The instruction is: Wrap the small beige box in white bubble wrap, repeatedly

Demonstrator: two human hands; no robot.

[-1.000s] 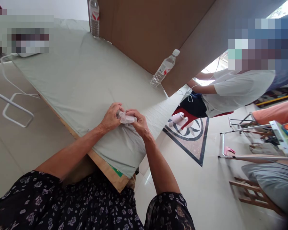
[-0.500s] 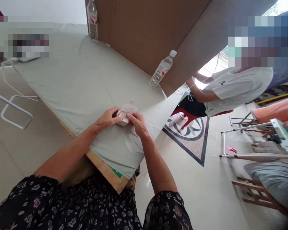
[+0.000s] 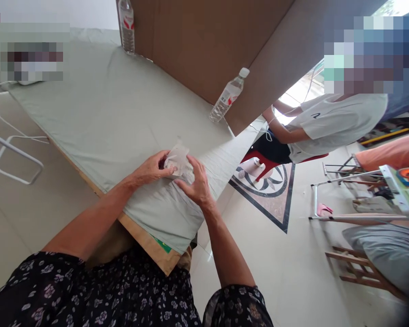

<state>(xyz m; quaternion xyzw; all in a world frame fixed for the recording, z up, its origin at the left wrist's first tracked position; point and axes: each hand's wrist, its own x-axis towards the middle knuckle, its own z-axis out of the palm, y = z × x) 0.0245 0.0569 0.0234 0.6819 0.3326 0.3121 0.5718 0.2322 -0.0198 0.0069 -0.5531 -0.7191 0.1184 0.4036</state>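
A small pale box-like object with thin translucent wrapping [image 3: 177, 159] is held just above the cloth-covered table [image 3: 98, 113], near its front corner. My left hand [image 3: 150, 169] grips it from the left, with the thumb along its near side. On the right side, my right hand [image 3: 197, 182] has thumb and fingers spread apart, close beside the wrapping. Nothing shows between those fingers. The object's underside and the tips of my left fingers are hidden.
Two clear bottles, one at the back [image 3: 127, 27] and one leaning right [image 3: 227, 97], stand by a large brown cardboard panel [image 3: 197, 45]. A person in a white shirt [image 3: 344, 120] sits beyond it. At the right are a metal-framed table [image 3: 347, 218] and a wooden stool [image 3: 357, 268].
My right hand has let go of the object and opened, shifting slightly down and right. The wrapping stands up more. My left hand keeps its grip.
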